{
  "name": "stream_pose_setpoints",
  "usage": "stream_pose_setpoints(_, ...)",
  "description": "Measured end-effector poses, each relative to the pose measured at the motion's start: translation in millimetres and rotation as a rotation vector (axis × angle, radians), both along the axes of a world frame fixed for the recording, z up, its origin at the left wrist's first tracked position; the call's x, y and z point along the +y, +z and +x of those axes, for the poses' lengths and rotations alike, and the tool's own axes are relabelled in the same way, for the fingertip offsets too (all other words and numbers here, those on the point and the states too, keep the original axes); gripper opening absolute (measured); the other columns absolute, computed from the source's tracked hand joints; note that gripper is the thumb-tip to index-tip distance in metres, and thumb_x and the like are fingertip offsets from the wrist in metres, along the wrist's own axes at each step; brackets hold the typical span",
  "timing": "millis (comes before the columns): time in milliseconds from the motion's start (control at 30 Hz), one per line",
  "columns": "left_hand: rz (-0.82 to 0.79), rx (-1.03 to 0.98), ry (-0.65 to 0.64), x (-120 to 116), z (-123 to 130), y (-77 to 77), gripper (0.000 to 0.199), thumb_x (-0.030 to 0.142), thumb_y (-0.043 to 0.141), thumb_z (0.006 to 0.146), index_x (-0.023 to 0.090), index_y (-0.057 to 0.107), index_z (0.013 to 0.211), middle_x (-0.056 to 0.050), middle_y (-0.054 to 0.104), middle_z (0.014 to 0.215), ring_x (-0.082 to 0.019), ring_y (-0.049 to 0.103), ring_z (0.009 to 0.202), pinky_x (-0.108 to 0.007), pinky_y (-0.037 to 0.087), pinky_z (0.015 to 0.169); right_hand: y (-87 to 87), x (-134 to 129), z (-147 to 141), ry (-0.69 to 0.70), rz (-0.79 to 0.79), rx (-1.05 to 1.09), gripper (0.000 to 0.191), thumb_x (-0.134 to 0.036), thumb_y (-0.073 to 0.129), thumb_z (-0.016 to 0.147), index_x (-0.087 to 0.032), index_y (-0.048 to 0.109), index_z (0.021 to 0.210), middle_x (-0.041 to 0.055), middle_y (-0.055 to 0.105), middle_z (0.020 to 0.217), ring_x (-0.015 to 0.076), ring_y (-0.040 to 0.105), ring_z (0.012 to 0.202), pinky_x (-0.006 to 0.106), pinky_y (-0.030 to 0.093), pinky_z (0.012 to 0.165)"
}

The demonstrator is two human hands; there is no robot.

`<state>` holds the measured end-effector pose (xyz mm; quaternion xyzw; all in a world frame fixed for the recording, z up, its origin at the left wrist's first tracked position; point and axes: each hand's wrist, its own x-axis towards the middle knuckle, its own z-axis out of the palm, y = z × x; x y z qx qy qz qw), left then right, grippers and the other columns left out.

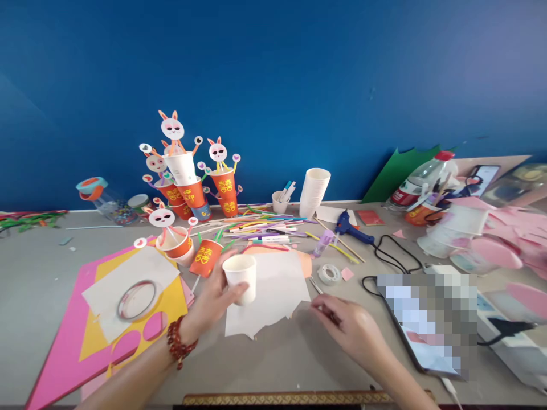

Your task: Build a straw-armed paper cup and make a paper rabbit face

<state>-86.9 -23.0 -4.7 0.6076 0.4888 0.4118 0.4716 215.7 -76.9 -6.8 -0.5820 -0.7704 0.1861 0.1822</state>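
My left hand (220, 296) is wrapped round a plain white paper cup (245, 276), held upright above a white sheet with a torn lower edge (277, 285). Beyond its fingers a red paper cup with gold print (205, 257) leans over, with green strips at its top. My right hand (348, 324) is low over the table with its fingers curled together; whatever lies in them is hidden. A thin metal tool tip (315, 286) shows just past those fingertips. Near it are a roll of clear tape (329, 274) and a pink paper square (347, 274).
Rabbit-faced paper cups (182, 171) stand stacked at the back left. Behind the sheet lie many coloured sticks (265, 225), a stack of white cups (314, 193) and a blue glue gun (352, 228) with its cord. A phone-like screen (427, 324) is at the right, coloured sheets (68, 319) at the left.
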Motion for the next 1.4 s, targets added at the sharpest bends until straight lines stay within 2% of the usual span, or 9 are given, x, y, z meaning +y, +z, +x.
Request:
stream_pose_setpoints(100,0.178,0.169,0.02,8,10,-3.2,0.075,0.044,0.073,0.081,0.023,0.037,0.143,-0.014,0.051,0.138,-0.031,0.052,0.127,-0.045,0.044,0.106,-2.0,0,5,-0.019,0.062,0.035,0.021,-0.029,0.047,0.097,-0.022,0.066,0.094,0.0023,0.07,0.074,0.0185,0.064,0.061,0.029,0.047,0.058)
stream_pose_setpoints(267,0.218,0.292,0.0,18,3,0.2,0.053,0.051,0.069,0.082,0.018,0.053,0.121,-0.011,0.062,0.119,-0.029,0.06,0.113,-0.043,0.05,0.096,-8.9,-3,-12,0.181,0.157,0.059,0.022,-0.024,0.048,0.097,-0.02,0.067,0.107,0.0106,0.071,0.107,0.0245,0.068,0.096,0.036,0.056,0.08)
stream_pose_setpoints(367,0.315,0.469,0.052,13,-9,0.3,0.052,0.054,0.069,0.08,0.019,0.057,0.116,-0.012,0.061,0.119,-0.032,0.057,0.116,-0.046,0.046,0.101,-16.0,-6,-32,0.314,0.167,-0.008,0.032,-0.024,0.056,0.094,-0.021,0.063,0.124,0.013,0.064,0.131,0.0296,0.061,0.116,0.046,0.053,0.096)
stream_pose_setpoints(467,0.259,0.448,0.03,3,-21,-4.3,0.055,0.054,0.068,0.082,0.019,0.055,0.122,-0.012,0.064,0.119,-0.032,0.061,0.112,-0.045,0.05,0.096,-21.4,-6,-49,0.464,0.142,-0.049,0.044,-0.032,0.06,0.094,-0.026,0.055,0.137,0.0089,0.053,0.147,0.0306,0.051,0.13,0.054,0.04,0.111)
stream_pose_setpoints(567,0.18,0.376,-0.127,-6,-30,-11.9,0.062,0.054,0.07,0.08,0.018,0.053,0.128,-0.013,0.065,0.124,-0.033,0.061,0.113,-0.044,0.051,0.096,-24.6,0,-57,0.514,0.092,-0.082,0.044,-0.042,0.059,0.095,-0.027,0.057,0.136,0.0067,0.053,0.147,0.0316,0.047,0.134,0.06,0.029,0.117)
stream_pose_setpoints(700,0.167,0.416,-0.266,-14,-39,-23.0,0.069,0.051,0.077,0.073,0.017,0.053,0.128,-0.015,0.064,0.126,-0.034,0.06,0.114,-0.045,0.05,0.098,-26.4,7,-51,0.465,0.059,-0.103,0.039,-0.04,0.056,0.097,-0.025,0.06,0.132,0.0066,0.056,0.145,0.0305,0.047,0.135,0.059,0.028,0.117)
stream_pose_setpoints(933,0.095,0.187,-0.083,-17,-42,-31.7,0.069,0.051,0.069,0.082,0.016,0.045,0.136,-0.016,0.058,0.133,-0.034,0.058,0.119,-0.047,0.049,0.099,-22.5,7,-52,0.43,0.089,-0.117,0.037,-0.039,0.06,0.095,-0.023,0.062,0.128,0.0095,0.056,0.144,0.0311,0.049,0.133,0.058,0.031,0.116)
stream_pose_setpoints(1167,0.126,0.391,-0.271,-17,-35,-26.8,0.067,0.05,0.073,0.079,0.018,0.048,0.132,-0.015,0.06,0.129,-0.034,0.058,0.117,-0.047,0.048,0.101,-25.2,10,-62,0.446,0.14,-0.1,0.034,-0.03,0.065,0.091,-0.019,0.063,0.123,0.0118,0.06,0.137,0.0306,0.052,0.128,0.052,0.04,0.111)
stream_pose_setpoints(1400,0.119,0.264,-0.181,-16,-38,-37.5,0.067,0.05,0.071,0.081,0.017,0.047,0.134,-0.016,0.06,0.13,-0.034,0.058,0.118,-0.047,0.048,0.1,-26.8,9,-60,0.466,0.138,-0.093,0.037,-0.03,0.063,0.091,-0.02,0.062,0.127,0.0121,0.059,0.139,0.0294,0.051,0.13,0.052,0.038,0.113)
